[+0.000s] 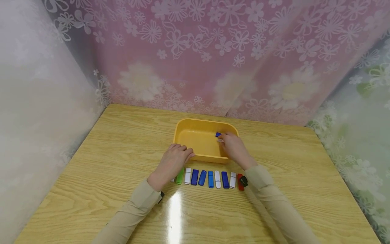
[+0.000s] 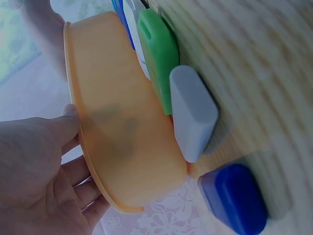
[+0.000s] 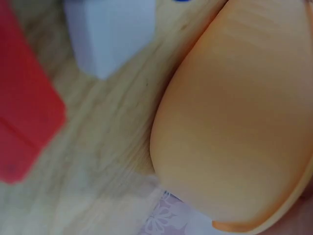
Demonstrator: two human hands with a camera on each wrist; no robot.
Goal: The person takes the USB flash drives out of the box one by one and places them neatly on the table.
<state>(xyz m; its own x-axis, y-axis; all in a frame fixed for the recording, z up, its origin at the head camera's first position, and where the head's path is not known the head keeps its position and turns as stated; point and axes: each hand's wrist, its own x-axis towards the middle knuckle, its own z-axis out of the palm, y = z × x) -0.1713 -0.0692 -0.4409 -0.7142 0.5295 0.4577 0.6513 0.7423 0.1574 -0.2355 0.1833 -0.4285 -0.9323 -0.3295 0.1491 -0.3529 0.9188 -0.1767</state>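
A yellow plastic bin [image 1: 195,157] stands towards the back of the table. My left hand [image 1: 174,162] holds its near rim by the left corner; in the left wrist view the thumb lies on the rim and the fingers [image 2: 88,193] go behind it. Over the bin's right side, my right hand [image 1: 234,147] reaches inside and pinches a small white USB stick [image 1: 220,140], largely covered by the fingers. Beside those fingertips is a blue USB stick [image 1: 218,134] in the bin. The right wrist view shows mostly the bin's outer wall [image 3: 234,107].
Between my forearms a row of USB sticks lies before the bin, among them a green one [image 1: 180,176], a light blue one [image 1: 211,179] and a red one [image 1: 240,183]. My left hand and forearm cover the row's left end. A flowered curtain [image 1: 198,67] hangs behind the table.
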